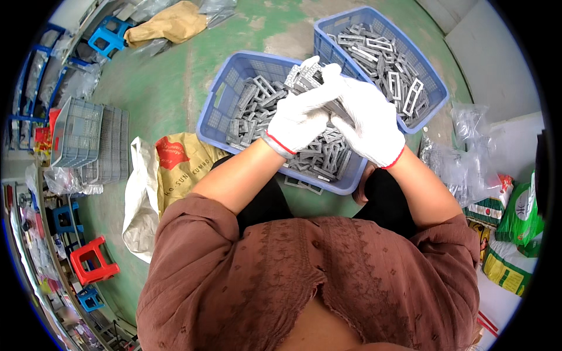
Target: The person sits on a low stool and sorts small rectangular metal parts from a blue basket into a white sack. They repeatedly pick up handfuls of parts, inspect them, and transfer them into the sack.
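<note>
Both hands wear white knit gloves with red cuff edges and meet above the nearer blue plastic basket (206,111). My left hand (297,121) is closed around a bunch of grey rectangular metal parts (305,77), whose ends show above its fingers. From the other side my right hand (372,120) closes on the same bunch, its thumb pointing down beside it; the fingers partly hide the parts. Under the hands, many loose grey metal parts (252,120) of the same sort, some of them open frames, fill the basket.
A second blue basket (436,79) of similar parts stands at the far right, touching the first. A yellow-and-white woven sack (175,167) lies left of my knee. Grey crates (105,143), a red stool (93,260) and shelving line the left; plastic bags (468,155) lie right.
</note>
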Action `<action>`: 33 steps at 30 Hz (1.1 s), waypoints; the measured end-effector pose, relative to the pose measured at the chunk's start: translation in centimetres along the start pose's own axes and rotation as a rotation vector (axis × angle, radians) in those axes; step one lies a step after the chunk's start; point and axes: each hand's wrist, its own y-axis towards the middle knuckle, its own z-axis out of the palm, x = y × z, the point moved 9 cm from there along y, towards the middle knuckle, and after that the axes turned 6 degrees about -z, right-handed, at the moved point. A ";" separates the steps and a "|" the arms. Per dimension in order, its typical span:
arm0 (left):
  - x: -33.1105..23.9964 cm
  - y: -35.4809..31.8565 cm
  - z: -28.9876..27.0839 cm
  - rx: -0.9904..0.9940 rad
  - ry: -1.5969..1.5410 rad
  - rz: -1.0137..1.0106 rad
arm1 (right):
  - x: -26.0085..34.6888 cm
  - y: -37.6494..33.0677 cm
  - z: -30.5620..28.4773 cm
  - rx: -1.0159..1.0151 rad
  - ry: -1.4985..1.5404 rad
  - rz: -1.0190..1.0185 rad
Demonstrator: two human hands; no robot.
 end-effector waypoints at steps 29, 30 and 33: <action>-3.7 -7.1 5.6 -0.058 0.712 0.384 | 6.4 -0.1 -0.9 -0.019 0.318 -0.141; -3.7 -7.1 5.8 -0.053 0.752 0.405 | 6.1 -0.2 -0.6 0.001 0.328 -0.140; -3.9 -7.1 6.4 -0.049 0.851 0.450 | 6.4 0.2 -0.7 0.065 0.343 -0.183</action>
